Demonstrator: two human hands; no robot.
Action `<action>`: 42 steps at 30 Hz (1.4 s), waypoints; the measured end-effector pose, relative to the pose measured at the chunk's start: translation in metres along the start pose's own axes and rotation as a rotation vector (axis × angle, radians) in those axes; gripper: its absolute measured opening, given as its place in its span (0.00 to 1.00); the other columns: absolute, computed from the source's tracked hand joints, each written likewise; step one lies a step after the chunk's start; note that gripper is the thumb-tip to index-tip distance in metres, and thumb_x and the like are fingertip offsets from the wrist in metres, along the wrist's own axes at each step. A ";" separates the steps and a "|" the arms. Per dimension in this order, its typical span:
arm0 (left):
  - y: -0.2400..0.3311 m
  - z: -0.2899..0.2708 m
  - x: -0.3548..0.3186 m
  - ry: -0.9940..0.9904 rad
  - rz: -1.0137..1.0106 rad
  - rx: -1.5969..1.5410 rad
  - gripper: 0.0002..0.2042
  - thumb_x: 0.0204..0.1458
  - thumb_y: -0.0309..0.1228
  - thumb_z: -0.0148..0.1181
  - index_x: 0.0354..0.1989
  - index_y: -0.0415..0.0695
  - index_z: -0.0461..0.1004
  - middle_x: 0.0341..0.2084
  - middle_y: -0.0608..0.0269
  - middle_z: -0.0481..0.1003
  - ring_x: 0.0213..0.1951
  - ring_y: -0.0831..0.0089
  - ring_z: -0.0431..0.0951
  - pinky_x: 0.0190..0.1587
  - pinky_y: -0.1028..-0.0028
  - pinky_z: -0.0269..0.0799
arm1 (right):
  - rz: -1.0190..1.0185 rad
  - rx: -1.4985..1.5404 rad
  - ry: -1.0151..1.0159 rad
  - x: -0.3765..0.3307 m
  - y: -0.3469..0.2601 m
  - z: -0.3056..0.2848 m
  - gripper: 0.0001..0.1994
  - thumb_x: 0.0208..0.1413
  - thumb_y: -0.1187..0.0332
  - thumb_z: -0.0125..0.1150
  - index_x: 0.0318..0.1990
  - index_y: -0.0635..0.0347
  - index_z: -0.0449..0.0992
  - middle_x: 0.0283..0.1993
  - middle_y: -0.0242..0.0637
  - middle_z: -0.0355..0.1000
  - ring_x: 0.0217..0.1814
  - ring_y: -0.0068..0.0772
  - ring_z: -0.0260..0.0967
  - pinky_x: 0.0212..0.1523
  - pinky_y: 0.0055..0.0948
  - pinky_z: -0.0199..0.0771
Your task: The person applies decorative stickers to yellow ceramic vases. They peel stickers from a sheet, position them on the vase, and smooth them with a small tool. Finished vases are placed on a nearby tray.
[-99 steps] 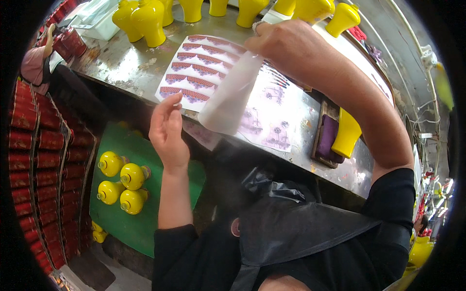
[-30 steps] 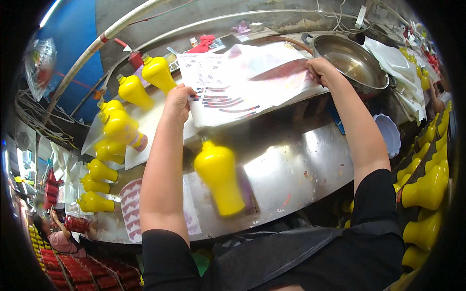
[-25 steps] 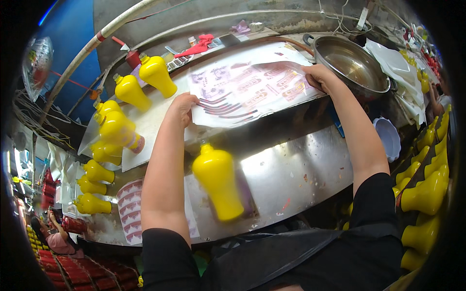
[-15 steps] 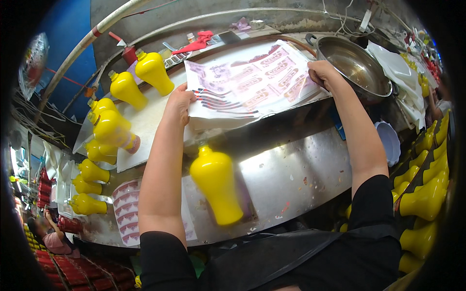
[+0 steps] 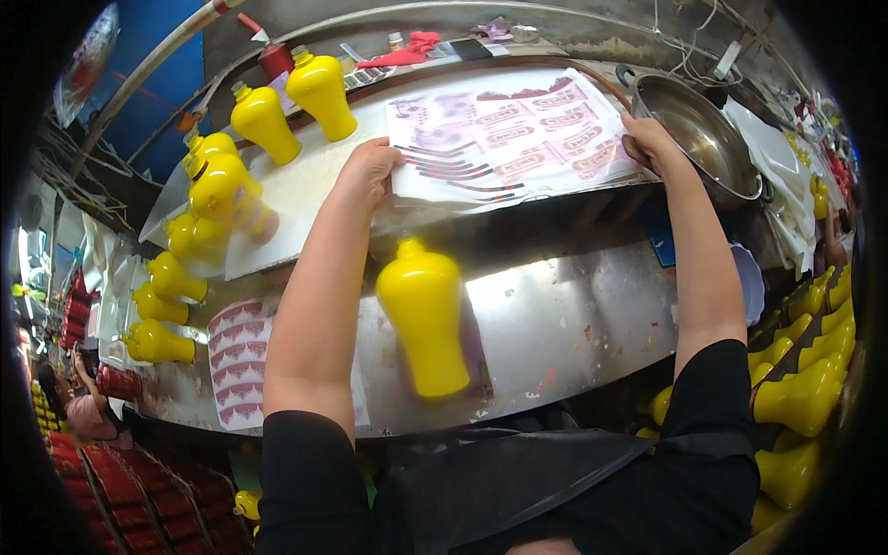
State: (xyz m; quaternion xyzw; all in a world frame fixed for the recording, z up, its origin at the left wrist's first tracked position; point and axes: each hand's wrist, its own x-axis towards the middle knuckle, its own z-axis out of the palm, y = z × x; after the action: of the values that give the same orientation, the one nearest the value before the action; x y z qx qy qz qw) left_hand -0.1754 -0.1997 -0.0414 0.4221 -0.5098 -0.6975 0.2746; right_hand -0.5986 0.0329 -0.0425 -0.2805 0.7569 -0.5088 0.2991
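White paper, a large sheet printed with pink and purple motifs and dark curved strips, lies spread over a pale flat board, held at both sides by a worker in black short sleeves. Fingers and thumb of the left hand are pinched together on the sheet's left edge; those of the right hand are clamped on its right edge, near a wide round metal pot. Nearer the worker, a glossy yellow broad-shouldered bottle shows against a purple cloth on a scuffed silver metal table. Beside it, partly hidden by the left forearm, is a white sheet with rows of maroon arched patterns. Similar yellow bottles line the left; a crumpled red cloth lies behind the board. Well apart at lower left is a person in a pink top.
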 end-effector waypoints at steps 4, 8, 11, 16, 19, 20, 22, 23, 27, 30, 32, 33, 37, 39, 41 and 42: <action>0.000 -0.005 -0.015 -0.007 -0.031 0.124 0.14 0.53 0.24 0.61 0.49 0.38 0.73 0.40 0.52 0.78 0.35 0.61 0.80 0.39 0.62 0.79 | 0.021 -0.416 0.135 -0.012 -0.016 -0.002 0.21 0.62 0.56 0.62 0.39 0.74 0.80 0.34 0.44 0.77 0.32 0.36 0.73 0.37 0.38 0.75; 0.002 -0.010 -0.036 0.068 0.010 0.242 0.28 0.54 0.31 0.63 0.64 0.37 0.67 0.44 0.51 0.77 0.39 0.62 0.80 0.43 0.63 0.78 | -0.118 -1.112 0.320 -0.041 -0.031 0.008 0.24 0.59 0.53 0.63 0.46 0.72 0.82 0.47 0.57 0.81 0.47 0.55 0.80 0.51 0.45 0.77; 0.008 -0.024 -0.066 0.098 0.179 0.442 0.36 0.54 0.34 0.64 0.71 0.37 0.61 0.47 0.49 0.77 0.42 0.64 0.79 0.47 0.66 0.77 | -0.351 -1.009 0.382 -0.078 -0.047 0.028 0.22 0.58 0.54 0.63 0.45 0.67 0.83 0.47 0.56 0.80 0.52 0.57 0.78 0.52 0.45 0.76; 0.003 -0.074 -0.150 0.082 0.372 0.353 0.29 0.60 0.34 0.61 0.70 0.40 0.64 0.53 0.51 0.77 0.49 0.67 0.79 0.51 0.70 0.75 | -0.449 -0.657 -0.002 -0.146 -0.082 0.080 0.18 0.60 0.60 0.63 0.47 0.68 0.83 0.40 0.46 0.82 0.43 0.39 0.80 0.47 0.33 0.76; -0.018 -0.119 -0.219 0.116 0.349 0.237 0.24 0.62 0.32 0.60 0.67 0.41 0.68 0.53 0.53 0.78 0.49 0.71 0.79 0.50 0.72 0.75 | -0.475 -0.472 -0.214 -0.189 -0.091 0.115 0.14 0.64 0.66 0.61 0.48 0.68 0.83 0.37 0.35 0.81 0.41 0.24 0.76 0.46 0.26 0.74; -0.028 -0.134 -0.240 0.117 0.384 0.200 0.23 0.63 0.32 0.59 0.67 0.42 0.68 0.53 0.54 0.78 0.49 0.72 0.79 0.50 0.72 0.76 | -0.516 -0.471 -0.221 -0.204 -0.091 0.124 0.13 0.65 0.67 0.61 0.48 0.68 0.83 0.37 0.34 0.81 0.40 0.23 0.75 0.45 0.25 0.73; -0.053 -0.162 -0.280 0.243 0.349 0.115 0.23 0.61 0.30 0.61 0.65 0.39 0.70 0.50 0.54 0.79 0.48 0.70 0.80 0.51 0.72 0.75 | -0.586 -0.464 -0.261 -0.231 -0.092 0.139 0.13 0.64 0.67 0.60 0.46 0.68 0.83 0.36 0.34 0.81 0.40 0.23 0.74 0.45 0.25 0.73; -0.067 -0.177 -0.295 0.281 0.312 0.060 0.22 0.61 0.30 0.61 0.64 0.39 0.70 0.50 0.54 0.79 0.48 0.70 0.80 0.51 0.72 0.76 | -0.550 -0.472 -0.283 -0.243 -0.093 0.146 0.13 0.64 0.67 0.60 0.46 0.69 0.83 0.36 0.35 0.81 0.40 0.23 0.74 0.45 0.25 0.73; -0.135 -0.235 -0.357 0.542 0.279 -0.183 0.19 0.62 0.27 0.60 0.62 0.38 0.71 0.48 0.54 0.79 0.45 0.70 0.81 0.48 0.72 0.78 | -0.595 -0.385 -0.495 -0.295 -0.085 0.191 0.13 0.64 0.68 0.60 0.46 0.69 0.83 0.41 0.39 0.82 0.42 0.26 0.76 0.48 0.26 0.75; -0.181 -0.269 -0.403 0.742 0.339 -0.352 0.18 0.63 0.26 0.60 0.60 0.35 0.70 0.47 0.53 0.79 0.43 0.70 0.80 0.48 0.72 0.78 | -0.442 -0.370 -0.681 -0.333 -0.073 0.231 0.10 0.63 0.74 0.60 0.47 0.68 0.82 0.38 0.38 0.81 0.41 0.26 0.78 0.46 0.25 0.78; -0.204 -0.285 -0.423 0.854 0.384 -0.434 0.18 0.62 0.26 0.59 0.60 0.35 0.71 0.47 0.53 0.78 0.43 0.69 0.80 0.48 0.71 0.77 | -0.365 -0.388 -0.792 -0.356 -0.064 0.256 0.10 0.62 0.75 0.60 0.47 0.69 0.82 0.38 0.37 0.81 0.39 0.26 0.78 0.44 0.24 0.78; -0.213 -0.290 -0.431 0.887 0.397 -0.501 0.17 0.62 0.26 0.59 0.59 0.36 0.71 0.48 0.51 0.78 0.44 0.67 0.80 0.49 0.70 0.78 | -0.360 -0.418 -0.857 -0.366 -0.060 0.267 0.09 0.61 0.76 0.61 0.47 0.68 0.82 0.37 0.36 0.81 0.40 0.25 0.78 0.43 0.23 0.77; -0.234 -0.296 -0.448 0.931 0.348 -0.648 0.17 0.62 0.24 0.58 0.59 0.35 0.69 0.50 0.47 0.78 0.49 0.62 0.81 0.54 0.67 0.79 | -0.531 -0.502 -1.000 -0.397 -0.038 0.320 0.10 0.61 0.69 0.65 0.45 0.64 0.83 0.35 0.46 0.81 0.37 0.38 0.80 0.41 0.31 0.78; -0.238 -0.297 -0.452 0.900 0.375 -0.710 0.18 0.62 0.24 0.58 0.59 0.34 0.68 0.50 0.46 0.77 0.50 0.61 0.80 0.54 0.66 0.79 | -0.630 -0.558 -1.048 -0.405 -0.025 0.343 0.09 0.59 0.68 0.66 0.44 0.62 0.83 0.35 0.51 0.80 0.37 0.49 0.80 0.41 0.37 0.78; -0.241 -0.297 -0.453 0.857 0.394 -0.767 0.18 0.63 0.24 0.58 0.60 0.33 0.67 0.51 0.45 0.77 0.51 0.59 0.80 0.55 0.64 0.79 | -0.847 -0.699 -0.957 -0.410 -0.009 0.363 0.10 0.59 0.66 0.66 0.45 0.61 0.82 0.36 0.49 0.80 0.37 0.52 0.79 0.39 0.43 0.78; -0.242 -0.296 -0.452 0.838 0.395 -0.779 0.18 0.63 0.24 0.58 0.59 0.33 0.67 0.51 0.45 0.77 0.51 0.59 0.80 0.55 0.64 0.79 | -0.925 -0.826 -0.902 -0.412 -0.001 0.370 0.11 0.58 0.66 0.67 0.46 0.62 0.82 0.37 0.49 0.79 0.36 0.53 0.78 0.37 0.43 0.77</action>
State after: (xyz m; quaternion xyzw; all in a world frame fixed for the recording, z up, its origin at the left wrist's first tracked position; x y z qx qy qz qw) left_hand 0.3163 0.1060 -0.1667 0.4266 -0.1342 -0.5428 0.7108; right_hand -0.0521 0.1096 -0.0847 -0.8381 0.4960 -0.0944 0.2065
